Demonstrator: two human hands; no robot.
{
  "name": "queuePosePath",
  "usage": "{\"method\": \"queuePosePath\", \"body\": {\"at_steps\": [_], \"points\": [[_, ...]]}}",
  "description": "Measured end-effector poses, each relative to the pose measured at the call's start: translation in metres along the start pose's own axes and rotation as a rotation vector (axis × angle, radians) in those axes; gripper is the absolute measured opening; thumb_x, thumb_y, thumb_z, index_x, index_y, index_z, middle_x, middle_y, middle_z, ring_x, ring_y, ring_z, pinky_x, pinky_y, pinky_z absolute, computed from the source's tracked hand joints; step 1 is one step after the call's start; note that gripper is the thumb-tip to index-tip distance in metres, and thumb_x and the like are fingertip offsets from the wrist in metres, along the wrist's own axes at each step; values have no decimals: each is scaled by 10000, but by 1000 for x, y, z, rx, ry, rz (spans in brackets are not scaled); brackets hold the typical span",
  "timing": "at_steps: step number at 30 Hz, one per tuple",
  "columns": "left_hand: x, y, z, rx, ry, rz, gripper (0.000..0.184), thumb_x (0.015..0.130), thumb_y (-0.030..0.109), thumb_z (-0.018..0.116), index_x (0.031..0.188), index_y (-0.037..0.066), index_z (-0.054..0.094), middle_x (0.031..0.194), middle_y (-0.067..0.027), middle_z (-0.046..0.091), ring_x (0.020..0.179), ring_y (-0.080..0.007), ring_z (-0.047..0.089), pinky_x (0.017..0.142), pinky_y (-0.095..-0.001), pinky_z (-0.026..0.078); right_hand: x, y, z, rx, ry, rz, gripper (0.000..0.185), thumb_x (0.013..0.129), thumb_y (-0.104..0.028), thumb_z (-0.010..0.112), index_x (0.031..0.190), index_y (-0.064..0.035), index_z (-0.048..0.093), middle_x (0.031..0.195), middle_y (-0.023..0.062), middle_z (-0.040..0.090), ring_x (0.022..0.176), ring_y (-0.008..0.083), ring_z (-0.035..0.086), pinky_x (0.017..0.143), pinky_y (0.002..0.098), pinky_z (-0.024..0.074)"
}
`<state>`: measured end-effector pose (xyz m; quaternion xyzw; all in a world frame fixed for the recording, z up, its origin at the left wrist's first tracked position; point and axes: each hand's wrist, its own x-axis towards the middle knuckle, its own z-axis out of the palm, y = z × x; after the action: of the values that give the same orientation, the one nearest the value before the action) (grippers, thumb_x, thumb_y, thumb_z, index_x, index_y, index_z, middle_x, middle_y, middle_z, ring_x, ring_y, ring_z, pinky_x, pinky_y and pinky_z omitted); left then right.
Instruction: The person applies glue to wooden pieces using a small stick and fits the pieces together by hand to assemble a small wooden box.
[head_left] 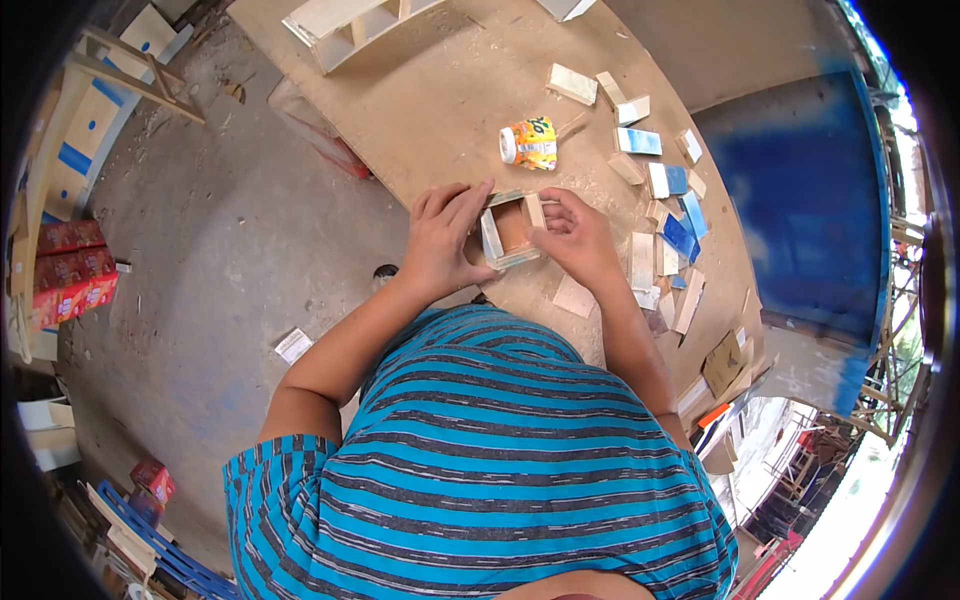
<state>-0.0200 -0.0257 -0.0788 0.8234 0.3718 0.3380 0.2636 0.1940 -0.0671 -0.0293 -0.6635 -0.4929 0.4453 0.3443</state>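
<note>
A small square wooden frame (492, 240), open in the middle, stands at the near edge of the brown work table (430, 130). My left hand (440, 235) grips its left side, with the thumb low and the fingers along the top corner. On the opposite side, my right hand (578, 235) holds the frame's right piece between thumb and fingers. Just beyond the frame, a white-capped bottle with a yellow and orange label (530, 144) lies on its side. A loose flat wooden piece (573, 297) rests beneath my right forearm.
Several wood offcuts (640, 141), some painted blue or white, lie scattered along the table's right side. A larger wooden frame (350, 30) sits at the far edge. A blue-painted panel (815, 210) stands at the right. Red packages (75, 275) are stacked at the left.
</note>
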Motion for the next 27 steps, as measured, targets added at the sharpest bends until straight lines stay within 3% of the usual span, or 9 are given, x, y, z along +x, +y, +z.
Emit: {"method": "queuePosePath", "body": {"at_steps": [4,10,19,27], "points": [[1,0,0,-4,-1,-8,1100,421,308,881,1419,93,470,1226,-111,607,1182,-311,516,1014,-453,367,2,-5,-2,-60,2,58,534,778,-26,712,1280,19,536,1016,127,662,850,123,641,737,255,534],[0,2,-1,-15,10,-9,1091,421,301,880,1415,96,478,1216,-110,609,1178,-306,519,1013,-450,366,-8,-23,-4,-260,131,-19,522,749,-80,716,1253,-45,583,836,95,686,686,120,652,641,271,544],[0,1,0,-10,8,-6,1101,417,298,880,1419,102,469,1219,-107,610,1190,-309,517,1014,-458,361,-10,-32,2,-335,150,-58,541,717,-123,756,1232,-58,607,777,78,663,644,132,644,635,276,547],[0,0,0,-15,-1,-5,1095,428,304,877,1421,95,465,1219,-109,610,1197,-310,513,1026,-463,347,-7,-30,4,-344,93,-80,493,723,-126,743,1194,-24,635,773,111,670,643,162,655,639,293,551]]}}
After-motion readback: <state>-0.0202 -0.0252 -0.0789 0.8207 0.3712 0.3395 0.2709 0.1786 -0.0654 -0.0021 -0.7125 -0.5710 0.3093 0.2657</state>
